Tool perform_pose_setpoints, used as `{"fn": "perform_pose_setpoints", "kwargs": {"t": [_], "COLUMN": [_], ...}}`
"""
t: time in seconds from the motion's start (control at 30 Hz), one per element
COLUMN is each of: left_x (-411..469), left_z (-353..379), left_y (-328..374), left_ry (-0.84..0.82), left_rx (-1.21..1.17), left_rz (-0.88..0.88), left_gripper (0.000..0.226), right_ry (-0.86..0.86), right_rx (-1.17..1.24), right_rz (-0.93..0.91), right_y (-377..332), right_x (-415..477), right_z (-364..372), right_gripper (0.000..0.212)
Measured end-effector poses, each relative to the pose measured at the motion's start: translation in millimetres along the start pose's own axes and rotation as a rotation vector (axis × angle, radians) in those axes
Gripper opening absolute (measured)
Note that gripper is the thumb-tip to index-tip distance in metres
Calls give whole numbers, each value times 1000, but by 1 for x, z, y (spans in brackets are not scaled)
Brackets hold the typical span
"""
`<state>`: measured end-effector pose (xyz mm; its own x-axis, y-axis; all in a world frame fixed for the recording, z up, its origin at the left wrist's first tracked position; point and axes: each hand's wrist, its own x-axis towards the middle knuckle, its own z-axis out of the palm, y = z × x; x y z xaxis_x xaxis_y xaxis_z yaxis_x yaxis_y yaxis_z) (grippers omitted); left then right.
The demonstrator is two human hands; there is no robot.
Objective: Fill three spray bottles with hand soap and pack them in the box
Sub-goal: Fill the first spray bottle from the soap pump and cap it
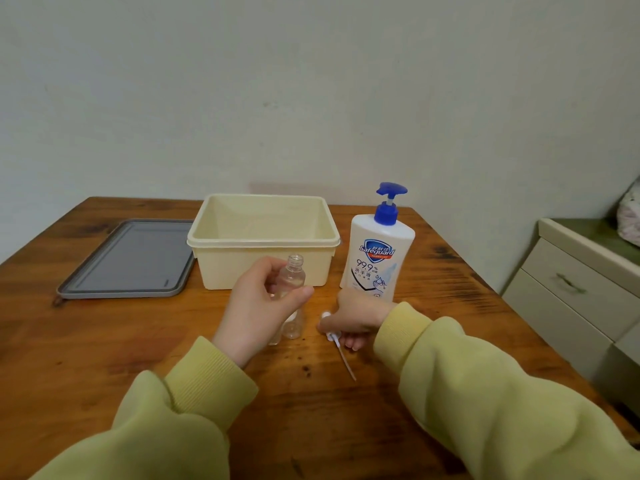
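Note:
My left hand [258, 308] holds a small clear spray bottle [292, 275] upright above the table, its neck uncapped. Below it a second clear bottle [292, 327] stands on the table, partly hidden by my hand. My right hand [356, 320] rests on the table with its fingers around a white spray head [330, 336], whose thin dip tube [346, 362] lies pointing toward me. A white hand soap bottle [377, 258] with a blue pump stands just behind my right hand. The cream plastic box [263, 237] sits open behind the bottles.
A grey lid [128, 261] lies flat to the left of the box. The wooden table [104, 341] meets a pale wall at the back. A cream drawer cabinet [581, 292] stands off the table's right edge.

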<state>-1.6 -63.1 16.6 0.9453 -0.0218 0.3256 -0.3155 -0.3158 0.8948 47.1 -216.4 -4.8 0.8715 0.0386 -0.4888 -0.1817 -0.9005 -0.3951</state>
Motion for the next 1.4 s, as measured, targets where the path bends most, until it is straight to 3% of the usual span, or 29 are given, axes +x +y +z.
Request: {"fn": "perform_pose_setpoints", "kwargs": {"t": [0.2, 0.43, 0.6, 0.73, 1.07, 1.4], "left_x": [-2, -3, -5, -8, -13, -13], "left_z": [-3, -4, -5, -6, -6, -16], "left_y": [0, 4, 8, 12, 21, 34], "left_ry": [-7, 4, -6, -20, -52, -116], "left_rx": [-12, -47, -40, -44, -68, -262], "left_rz": [-2, -2, 3, 8, -13, 1], "left_gripper": [29, 28, 29, 30, 30, 25], "right_ry": [57, 452, 609, 668, 652, 324], "right_rx": [289, 568, 779, 812, 641, 502], "right_rz": [-126, -487, -656, -735, -737, -770], "right_y": [-4, -26, -46, -56, -56, -45], "right_x": [-17, -56, -78, -87, -87, -93], "right_z": [-17, -53, -71, -74, -64, -59], "right_gripper": [25, 26, 22, 22, 16, 18]}}
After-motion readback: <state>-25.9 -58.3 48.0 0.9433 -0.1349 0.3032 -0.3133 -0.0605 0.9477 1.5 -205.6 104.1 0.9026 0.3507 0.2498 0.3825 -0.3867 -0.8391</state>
